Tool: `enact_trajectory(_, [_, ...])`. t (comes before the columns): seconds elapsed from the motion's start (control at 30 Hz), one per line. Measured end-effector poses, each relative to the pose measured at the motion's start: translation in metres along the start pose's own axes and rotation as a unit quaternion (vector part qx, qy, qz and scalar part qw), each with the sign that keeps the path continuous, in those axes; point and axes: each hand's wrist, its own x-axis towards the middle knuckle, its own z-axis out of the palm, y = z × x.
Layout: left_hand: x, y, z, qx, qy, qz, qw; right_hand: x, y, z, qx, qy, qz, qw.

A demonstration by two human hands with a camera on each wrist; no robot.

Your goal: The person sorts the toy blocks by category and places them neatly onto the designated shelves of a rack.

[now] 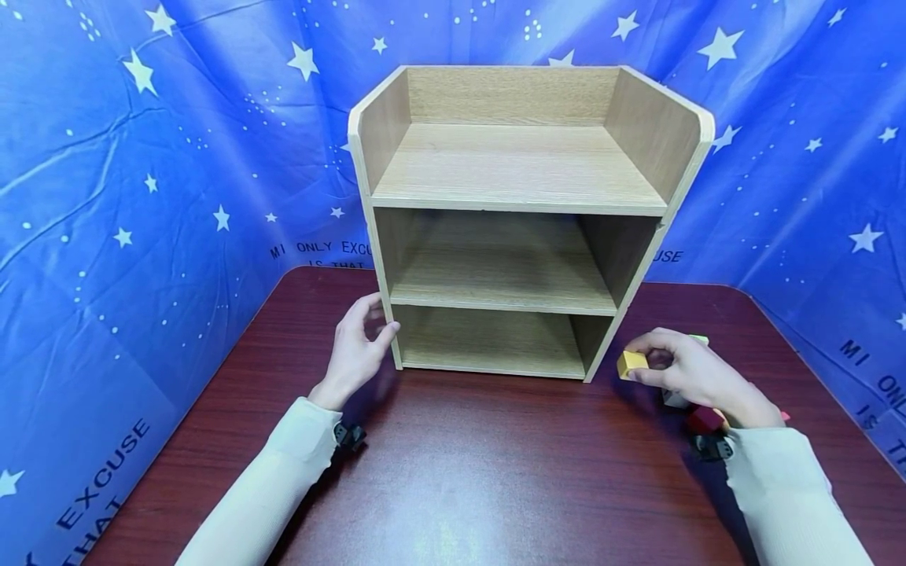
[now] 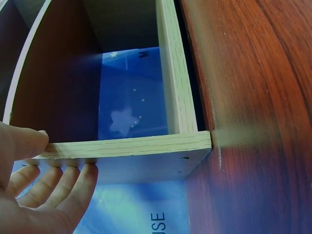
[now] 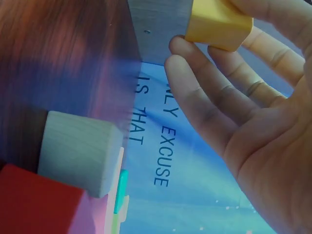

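Note:
A small wooden shelf unit (image 1: 502,196) with an open top and two compartments below stands on the table. My left hand (image 1: 356,346) holds its left side panel near the bottom. In the left wrist view the thumb lies at the panel's front edge (image 2: 126,145) and the fingers rest on its outer face. To the right of the shelf, my right hand (image 1: 683,373) pinches a yellow block (image 1: 631,365) between thumb and fingers. Behind and below that hand are a pale grey wooden block (image 3: 80,151) and a red block (image 3: 39,202), partly hidden by it in the head view.
The dark red wooden table (image 1: 453,472) carries everything. More coloured pieces, among them a green one (image 1: 699,339), show around the right hand. A blue star-patterned cloth (image 1: 177,196) hangs behind and at both sides.

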Motion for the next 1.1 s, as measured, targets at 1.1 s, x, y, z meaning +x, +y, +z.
enact_trajectory(1.1, [-0.001, 0.012, -0.001, 0.001, -0.001, -0.002, 1.0000, -0.005, -0.039, -0.011, -0.041, 0.007, -0.025, 0.999])
